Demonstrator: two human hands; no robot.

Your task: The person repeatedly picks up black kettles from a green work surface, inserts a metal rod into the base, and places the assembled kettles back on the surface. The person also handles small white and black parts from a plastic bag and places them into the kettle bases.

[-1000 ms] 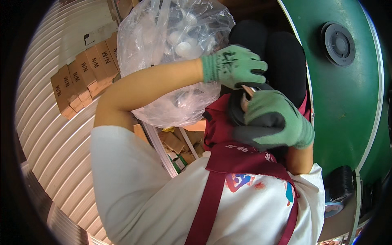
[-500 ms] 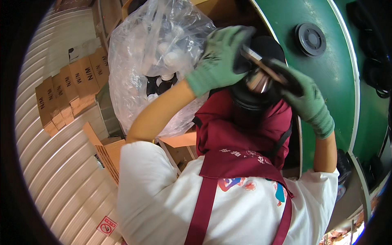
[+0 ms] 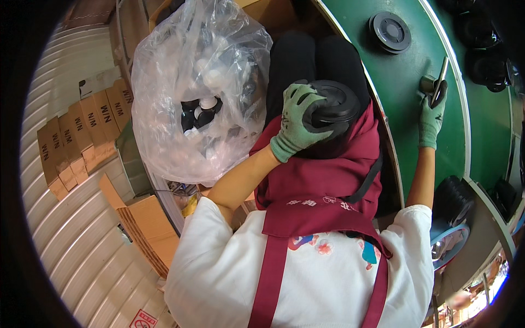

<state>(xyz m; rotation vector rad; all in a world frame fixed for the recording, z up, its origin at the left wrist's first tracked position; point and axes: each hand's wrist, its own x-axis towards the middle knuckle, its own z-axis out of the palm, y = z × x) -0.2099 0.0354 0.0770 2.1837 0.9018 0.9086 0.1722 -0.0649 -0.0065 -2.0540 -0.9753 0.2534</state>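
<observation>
My left hand [image 3: 299, 121], in a green glove with dark fingertips, is wrapped round the side of a black round plastic part [image 3: 337, 100] with a ridged rim and a recessed face. This part rests over my lap. Out to the right, above the green table, my gloved right hand [image 3: 432, 113] is closed round a slim silver bar-shaped tool [image 3: 443, 70], which sticks up past the fingers. Close beside those fingers is a small dull greenish cylinder [image 3: 427, 83]; whether I touch it is unclear. Another black round part [image 3: 390, 32] lies on the table.
A large clear plastic bag [image 3: 164, 120] of white and black pieces stands to my left. Cardboard boxes [image 3: 87, 128] line the wall, with an open carton [image 3: 150, 218] nearer. A white edge strip [image 3: 451, 57] crosses the green table [image 3: 377, 71]; glossy black parts [image 3: 484, 71] lie beyond.
My hands have drawn apart. The right one has swung out over the table with the silver tool; the left has lowered the black round part towards my lap. The view has shifted slightly.
</observation>
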